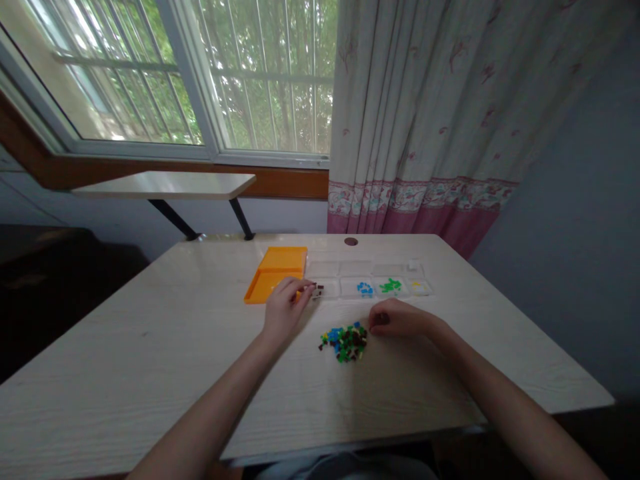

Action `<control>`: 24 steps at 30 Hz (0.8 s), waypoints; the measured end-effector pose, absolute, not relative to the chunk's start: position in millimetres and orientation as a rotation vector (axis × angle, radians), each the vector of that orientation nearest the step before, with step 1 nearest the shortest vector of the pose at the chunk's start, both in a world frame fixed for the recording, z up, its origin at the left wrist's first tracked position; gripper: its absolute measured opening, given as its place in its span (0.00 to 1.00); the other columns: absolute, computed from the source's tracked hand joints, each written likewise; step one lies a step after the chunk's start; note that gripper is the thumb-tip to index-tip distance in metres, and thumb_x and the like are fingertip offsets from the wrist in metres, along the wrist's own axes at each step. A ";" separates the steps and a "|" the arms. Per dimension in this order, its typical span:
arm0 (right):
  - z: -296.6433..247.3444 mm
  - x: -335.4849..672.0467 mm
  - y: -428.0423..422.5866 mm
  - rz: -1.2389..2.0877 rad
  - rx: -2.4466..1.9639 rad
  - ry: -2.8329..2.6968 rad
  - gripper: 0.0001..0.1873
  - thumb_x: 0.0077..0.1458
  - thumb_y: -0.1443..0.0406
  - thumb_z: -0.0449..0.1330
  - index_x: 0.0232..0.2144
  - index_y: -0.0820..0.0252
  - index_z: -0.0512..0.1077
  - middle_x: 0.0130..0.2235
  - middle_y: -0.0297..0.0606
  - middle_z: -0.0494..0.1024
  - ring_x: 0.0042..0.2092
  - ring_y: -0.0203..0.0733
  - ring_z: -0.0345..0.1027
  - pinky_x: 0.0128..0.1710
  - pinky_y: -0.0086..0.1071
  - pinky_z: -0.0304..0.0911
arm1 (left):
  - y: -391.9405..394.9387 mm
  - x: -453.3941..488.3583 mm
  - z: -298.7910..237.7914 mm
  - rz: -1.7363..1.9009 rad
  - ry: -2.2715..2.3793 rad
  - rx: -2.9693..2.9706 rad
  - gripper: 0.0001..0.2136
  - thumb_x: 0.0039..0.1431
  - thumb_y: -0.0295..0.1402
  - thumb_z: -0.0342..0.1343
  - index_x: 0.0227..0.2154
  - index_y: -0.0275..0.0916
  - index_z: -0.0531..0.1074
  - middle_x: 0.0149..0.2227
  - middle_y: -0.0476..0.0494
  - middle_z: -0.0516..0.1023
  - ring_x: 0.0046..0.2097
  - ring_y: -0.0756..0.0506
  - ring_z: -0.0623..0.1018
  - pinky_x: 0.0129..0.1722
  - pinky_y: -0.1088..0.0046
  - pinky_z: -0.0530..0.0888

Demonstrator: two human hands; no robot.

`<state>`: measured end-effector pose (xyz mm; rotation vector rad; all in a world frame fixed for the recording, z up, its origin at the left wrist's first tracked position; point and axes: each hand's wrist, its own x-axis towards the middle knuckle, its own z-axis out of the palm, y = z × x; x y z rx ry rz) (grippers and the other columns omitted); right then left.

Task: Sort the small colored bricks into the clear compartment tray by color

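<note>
A heap of several small coloured pieces (347, 341), blue, green, yellow and dark brown, lies on the pale wooden table (165, 347). Behind it stands a clear compartment box (371, 279) holding dark pieces in the near left cell, then blue, green and yellow ones. My left hand (285, 305) reaches over that near left cell with its fingers pinched on a small dark piece. My right hand (397, 319) rests on the table just right of the heap, fingers curled closed; what they hold is hidden.
An orange lid or tray (277, 272) lies left of the clear box. A small shelf on black legs (165, 185) stands under the window behind the table. A curtain (430, 113) hangs at the back right. A round hole (351, 241) marks the table's far edge.
</note>
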<state>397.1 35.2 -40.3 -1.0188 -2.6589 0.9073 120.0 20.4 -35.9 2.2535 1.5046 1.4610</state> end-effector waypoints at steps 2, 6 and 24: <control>-41.3 396.5 35.8 0.904 -1.024 -2.659 0.06 0.48 0.68 0.56 0.29 0.63 0.73 0.25 0.32 0.72 0.25 0.31 0.61 0.24 0.23 0.55 | 27.6 119.2 -42.8 1.357 1.613 2.257 0.09 0.56 0.35 0.50 0.31 0.37 0.73 0.28 0.46 0.72 0.31 0.50 0.71 0.30 0.76 0.66; -42.4 396.2 36.9 0.877 -1.062 -2.644 0.06 0.50 0.67 0.55 0.30 0.62 0.72 0.27 0.34 0.73 0.26 0.32 0.62 0.26 0.24 0.55 | 37.7 119.6 -53.4 1.143 1.825 2.266 0.09 0.56 0.36 0.50 0.31 0.39 0.73 0.29 0.46 0.73 0.32 0.47 0.72 0.29 0.75 0.65; -59.6 349.0 20.6 0.885 -0.944 -2.105 0.11 0.57 0.59 0.49 0.30 0.61 0.66 0.29 0.33 0.68 0.30 0.33 0.60 0.29 0.25 0.56 | 0.2 158.1 -46.0 0.985 1.135 2.389 0.07 0.56 0.33 0.51 0.31 0.39 0.73 0.27 0.47 0.73 0.30 0.51 0.71 0.29 0.78 0.65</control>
